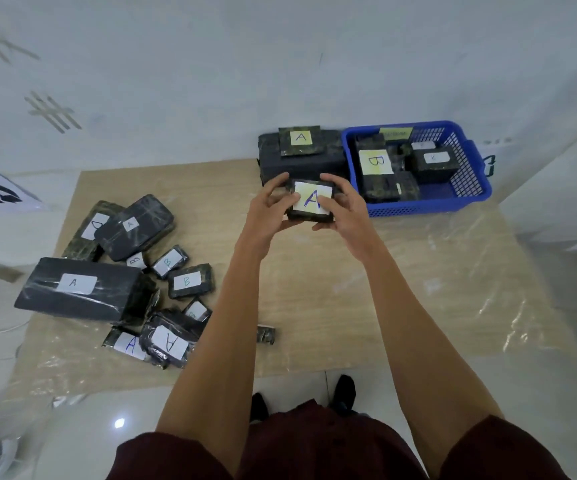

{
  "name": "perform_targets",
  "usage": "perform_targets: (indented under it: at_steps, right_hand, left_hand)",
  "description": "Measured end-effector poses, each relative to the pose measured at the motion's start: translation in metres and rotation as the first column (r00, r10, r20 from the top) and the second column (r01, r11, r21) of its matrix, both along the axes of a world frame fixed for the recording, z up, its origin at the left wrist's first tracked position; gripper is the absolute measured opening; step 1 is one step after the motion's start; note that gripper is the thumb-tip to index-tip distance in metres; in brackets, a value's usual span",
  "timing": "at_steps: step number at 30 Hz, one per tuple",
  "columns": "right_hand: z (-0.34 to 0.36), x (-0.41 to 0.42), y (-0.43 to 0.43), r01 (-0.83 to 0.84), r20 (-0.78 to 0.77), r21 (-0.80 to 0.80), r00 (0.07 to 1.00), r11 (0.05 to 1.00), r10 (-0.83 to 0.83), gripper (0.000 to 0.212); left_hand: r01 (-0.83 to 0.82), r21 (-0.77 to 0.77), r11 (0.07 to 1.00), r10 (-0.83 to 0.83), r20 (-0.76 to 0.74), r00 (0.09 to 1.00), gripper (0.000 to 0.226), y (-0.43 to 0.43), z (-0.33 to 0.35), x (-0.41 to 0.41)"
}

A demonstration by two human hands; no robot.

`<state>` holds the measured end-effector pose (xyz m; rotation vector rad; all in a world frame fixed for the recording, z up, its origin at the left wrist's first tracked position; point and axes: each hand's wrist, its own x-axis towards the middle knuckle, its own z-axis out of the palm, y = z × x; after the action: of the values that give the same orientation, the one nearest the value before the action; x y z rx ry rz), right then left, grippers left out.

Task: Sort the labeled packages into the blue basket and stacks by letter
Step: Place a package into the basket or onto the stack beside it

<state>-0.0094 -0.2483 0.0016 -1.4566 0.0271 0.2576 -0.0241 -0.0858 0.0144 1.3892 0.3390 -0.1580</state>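
The small black wrapped package (311, 216) gripped between the left hand (268, 211) and right hand (344, 211) bears a blue "A". The black stack (300, 164) just beyond the hands carries "A" on a yellow note (300, 137). In the blue plastic basket (429, 209), right of the right hand, a yellow label (375, 161) reads "B". The loose black packages (74, 296) left of the left hand show "A", "B" and "D".

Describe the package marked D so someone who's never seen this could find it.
Look at the unsorted pile on the left of the wooden mat. At its far edge lies a greenish package, partly under a dark package labelled A. Only it has a D label.
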Motion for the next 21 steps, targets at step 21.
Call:
perform_targets:
  at_steps: [21]
  right_hand:
    - [0.028,0.008,0.005,0.019,0.045,-0.068,0.999,0.998,-0.016,0.043]
  left_hand:
    - [-0.058,0.156,0.986,0.029,0.177,0.984,0.038,-0.006,0.025,0.001]
